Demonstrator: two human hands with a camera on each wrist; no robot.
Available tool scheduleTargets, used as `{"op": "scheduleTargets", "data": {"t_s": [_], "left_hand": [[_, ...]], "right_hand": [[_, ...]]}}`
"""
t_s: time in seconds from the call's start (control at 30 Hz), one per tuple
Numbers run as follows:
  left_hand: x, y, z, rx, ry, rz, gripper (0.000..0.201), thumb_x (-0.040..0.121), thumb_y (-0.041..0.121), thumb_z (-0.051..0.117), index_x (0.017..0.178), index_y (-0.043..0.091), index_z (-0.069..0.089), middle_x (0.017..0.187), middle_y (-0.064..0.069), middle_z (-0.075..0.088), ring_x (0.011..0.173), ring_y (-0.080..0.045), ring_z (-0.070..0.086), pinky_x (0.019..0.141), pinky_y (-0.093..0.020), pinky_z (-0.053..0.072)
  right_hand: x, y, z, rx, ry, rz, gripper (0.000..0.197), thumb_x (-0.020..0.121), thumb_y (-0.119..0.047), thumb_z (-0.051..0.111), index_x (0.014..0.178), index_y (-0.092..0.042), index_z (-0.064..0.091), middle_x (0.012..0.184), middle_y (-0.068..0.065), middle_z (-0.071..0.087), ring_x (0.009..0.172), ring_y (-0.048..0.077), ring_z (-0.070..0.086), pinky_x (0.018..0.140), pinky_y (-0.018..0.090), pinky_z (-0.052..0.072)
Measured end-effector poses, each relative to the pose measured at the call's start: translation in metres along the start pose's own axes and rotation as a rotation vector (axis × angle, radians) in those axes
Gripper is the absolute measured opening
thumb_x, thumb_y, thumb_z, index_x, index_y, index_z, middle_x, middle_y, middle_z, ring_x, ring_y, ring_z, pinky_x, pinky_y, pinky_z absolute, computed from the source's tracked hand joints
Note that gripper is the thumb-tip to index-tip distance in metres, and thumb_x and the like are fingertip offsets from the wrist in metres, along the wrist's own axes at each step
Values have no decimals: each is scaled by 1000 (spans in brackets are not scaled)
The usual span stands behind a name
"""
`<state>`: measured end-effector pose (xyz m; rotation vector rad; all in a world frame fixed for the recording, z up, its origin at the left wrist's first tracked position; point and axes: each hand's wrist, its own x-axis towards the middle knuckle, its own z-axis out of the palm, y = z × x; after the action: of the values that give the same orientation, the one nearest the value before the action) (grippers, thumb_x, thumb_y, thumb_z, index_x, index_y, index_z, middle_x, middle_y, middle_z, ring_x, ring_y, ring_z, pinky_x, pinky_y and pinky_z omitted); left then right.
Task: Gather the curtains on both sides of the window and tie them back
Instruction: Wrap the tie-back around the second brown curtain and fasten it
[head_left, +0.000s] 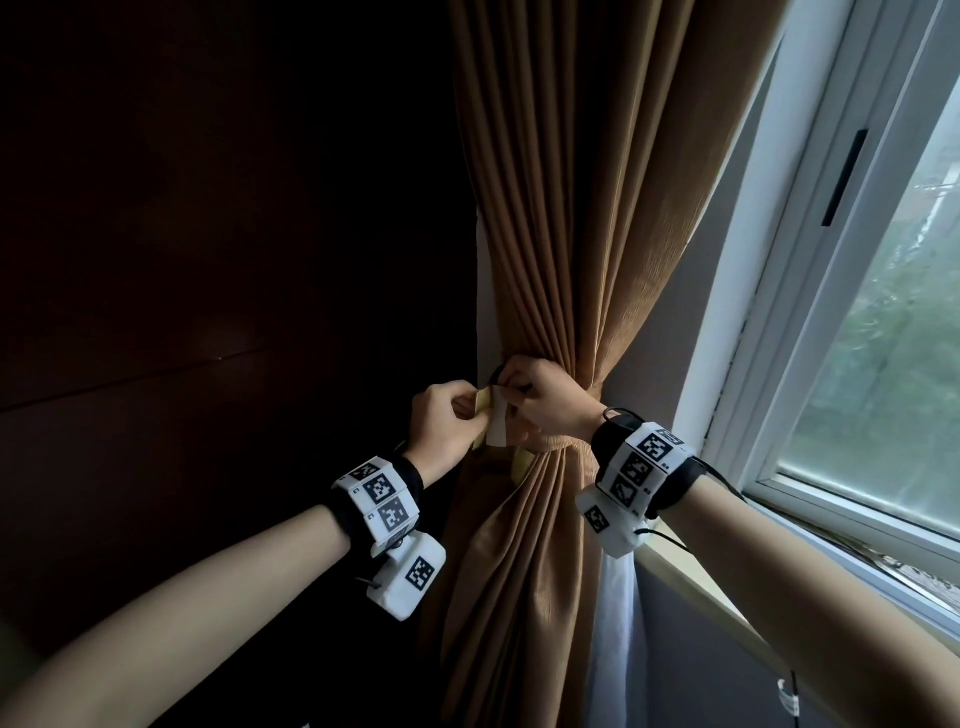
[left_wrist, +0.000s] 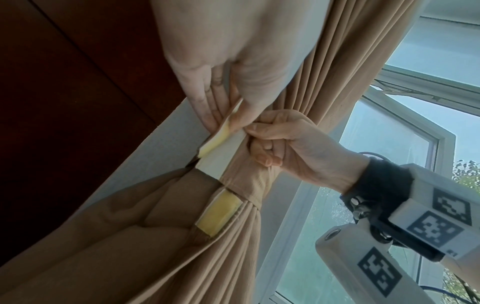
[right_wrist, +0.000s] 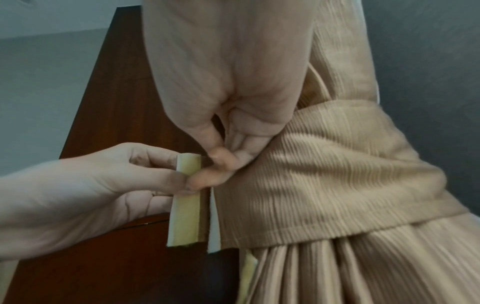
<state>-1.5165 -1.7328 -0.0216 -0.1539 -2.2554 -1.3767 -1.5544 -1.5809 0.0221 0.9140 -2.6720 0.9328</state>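
Note:
The tan curtain (head_left: 561, 218) is bunched at waist height beside the window, with a matching fabric tieback band (right_wrist: 324, 174) wrapped around it. My left hand (head_left: 467, 410) pinches the band's one end, a yellow-and-white fastening strip (right_wrist: 185, 205), between thumb and fingers. My right hand (head_left: 511, 395) grips the band's other end (left_wrist: 223, 160), white-backed, right against the bundle. The two ends face each other with a narrow gap between them. A second yellow patch (left_wrist: 221, 211) shows lower on the band.
A dark wooden panel (head_left: 234, 260) fills the left side. A strip of grey wall (head_left: 485, 291) runs behind the curtain. The white-framed window (head_left: 831, 312) and its sill (head_left: 727, 597) lie to the right. A white sheer (head_left: 615, 623) hangs under the bundle.

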Motion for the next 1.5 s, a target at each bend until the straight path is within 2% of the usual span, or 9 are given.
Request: {"op": "scheduleTargets", "data": {"t_s": [0.13, 0.43, 0.63, 0.77, 0.87, 1.07, 1.23, 1.4, 1.5], "left_hand": [[-1, 2, 3, -18, 2, 6, 7, 77, 8, 70, 75, 2, 68, 73, -11, 70, 74, -25, 69, 74, -44, 57], [-5, 4, 6, -38, 49, -15, 12, 76, 1, 71, 75, 11, 63, 68, -2, 64, 67, -18, 64, 73, -36, 57], [-6, 7, 9, 10, 84, -16, 15, 73, 2, 72, 70, 11, 61, 61, 4, 61, 61, -14, 62, 66, -28, 53], [-7, 10, 13, 73, 115, -25, 14, 73, 5, 73, 67, 11, 61, 61, 2, 63, 55, -1, 57, 56, -13, 44], [-6, 14, 15, 115, 134, -32, 11, 73, 7, 73, 68, 6, 63, 66, -6, 69, 59, -11, 60, 60, -23, 46], [-4, 10, 23, 162, 139, 62, 9, 71, 6, 74, 72, 5, 65, 71, -9, 70, 67, -21, 67, 65, -33, 54], [-16, -5, 25, 59, 145, 195, 16, 78, 3, 71, 93, -1, 72, 85, -12, 70, 76, -21, 69, 72, -34, 58], [-14, -11, 23, -65, 101, 147, 13, 81, 2, 68, 93, -1, 73, 88, -10, 72, 85, -19, 68, 78, -21, 53], [-12, -9, 26, -210, 92, 29, 14, 79, 2, 71, 92, -3, 73, 87, -9, 71, 86, -20, 69, 82, -25, 53]], "right_hand": [[-3, 3, 2, -3, 4, -55, 20, 89, 0, 53, 108, 2, 58, 98, 13, 70, 93, 22, 64, 76, 22, 46], [-7, 9, 6, 21, 65, -135, 15, 88, 4, 51, 103, 6, 52, 91, 15, 71, 83, 22, 64, 62, 11, 40], [-10, 10, 7, 96, 80, -125, 17, 86, 8, 51, 103, 5, 50, 92, 16, 70, 83, 21, 64, 68, 25, 47], [-10, 13, 11, 142, 103, -125, 16, 86, 8, 51, 100, 1, 49, 89, 14, 70, 81, 22, 66, 67, 30, 51], [-10, 13, 11, 156, 114, -119, 16, 86, 7, 51, 100, 1, 50, 91, 13, 69, 81, 15, 64, 67, 22, 51], [-12, 13, 8, 175, 96, -95, 20, 83, 8, 50, 101, 0, 51, 91, 12, 68, 88, 23, 66, 74, 37, 54], [-17, 8, -1, 295, 24, -36, 16, 88, 9, 46, 102, 0, 47, 84, 21, 66, 65, 30, 65, 63, 46, 56], [-14, 6, -5, 454, -46, 46, 13, 96, -6, 47, 106, 2, 47, 72, 24, 61, 58, 34, 61, 55, 37, 48], [-11, 5, -4, 384, -22, 83, 28, 95, -26, 57, 104, -1, 50, 71, 15, 66, 54, 27, 62, 47, 28, 49]]}}
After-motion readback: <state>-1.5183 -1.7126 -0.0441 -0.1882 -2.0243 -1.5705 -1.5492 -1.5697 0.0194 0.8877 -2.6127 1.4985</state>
